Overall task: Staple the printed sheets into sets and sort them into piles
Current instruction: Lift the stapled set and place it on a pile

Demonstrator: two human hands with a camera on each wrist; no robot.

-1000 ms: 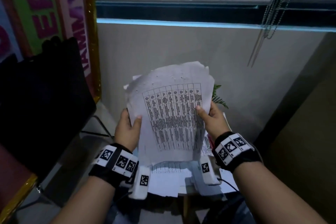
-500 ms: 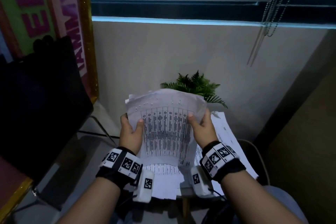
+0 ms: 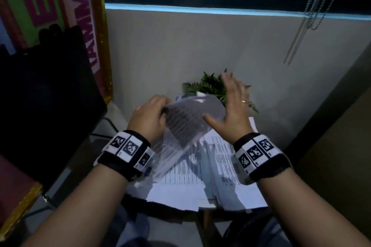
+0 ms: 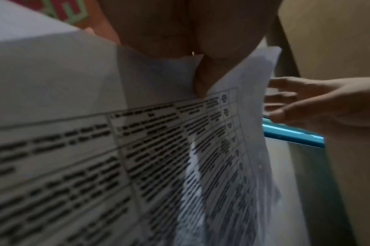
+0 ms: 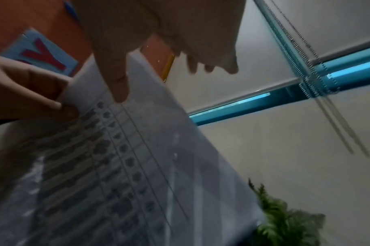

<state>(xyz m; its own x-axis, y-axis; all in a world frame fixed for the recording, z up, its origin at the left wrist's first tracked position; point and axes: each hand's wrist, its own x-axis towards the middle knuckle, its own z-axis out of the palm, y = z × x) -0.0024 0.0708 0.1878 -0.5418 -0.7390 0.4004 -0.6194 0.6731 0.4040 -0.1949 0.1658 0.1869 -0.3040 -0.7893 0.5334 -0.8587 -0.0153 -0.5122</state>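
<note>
Left hand pinches the top-left corner of the printed sheets, thumb on the printed face and fingers curled behind. The bundle hangs from that pinch, tilted and blurred, its lower edge over the paper pile just below both wrists.

Changed from half a second back: the sheets were then held up by both hands, one on each side edge; now they have dropped low and forward, toward the pile.

Right of the left hand, the sheets' far edge meets the right hand. That hand has let go: fingers spread wide and straight, lifted in front of the green plant, and the thumb tip looks to touch the printed face near the right edge. It holds nothing.

Judgement: looks like the held set is being laid onto or squared against the pile, with the right hand freed, perhaps to reach for a stapler. No stapler shows in any view, and I cannot tell whether this set is stapled. Sorting looks unfinished; the pile under the hands is fanned and uneven.
</note>
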